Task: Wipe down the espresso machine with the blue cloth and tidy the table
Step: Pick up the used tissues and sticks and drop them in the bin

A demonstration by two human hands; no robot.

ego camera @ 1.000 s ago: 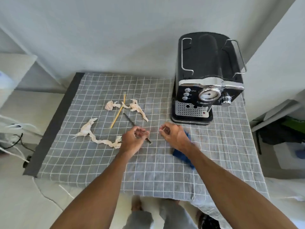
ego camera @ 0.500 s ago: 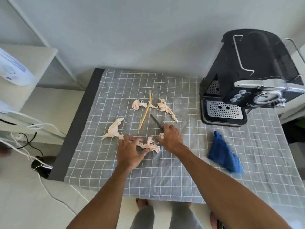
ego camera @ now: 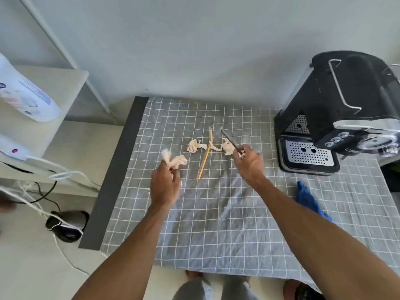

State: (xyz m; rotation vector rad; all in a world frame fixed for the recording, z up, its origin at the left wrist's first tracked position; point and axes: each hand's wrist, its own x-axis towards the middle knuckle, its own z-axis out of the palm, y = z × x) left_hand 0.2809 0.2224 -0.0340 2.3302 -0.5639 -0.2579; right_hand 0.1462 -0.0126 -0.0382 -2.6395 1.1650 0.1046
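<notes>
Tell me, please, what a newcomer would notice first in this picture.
First, the two hands over the checked tablecloth: the left hand holds a crumpled tissue, and the right hand holds a thin dark stick. Next, the black espresso machine at the far right. The blue cloth lies in front of it, untouched.

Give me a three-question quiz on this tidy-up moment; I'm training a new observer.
1. True or false: the blue cloth lies on the table, in neither hand.
2. What does the right hand hold?
A. dark stick
B. yellow stick
C. the cloth
3. The left hand grips a crumpled ____.

Key: 1 true; 2 A; 3 tissue.
</notes>
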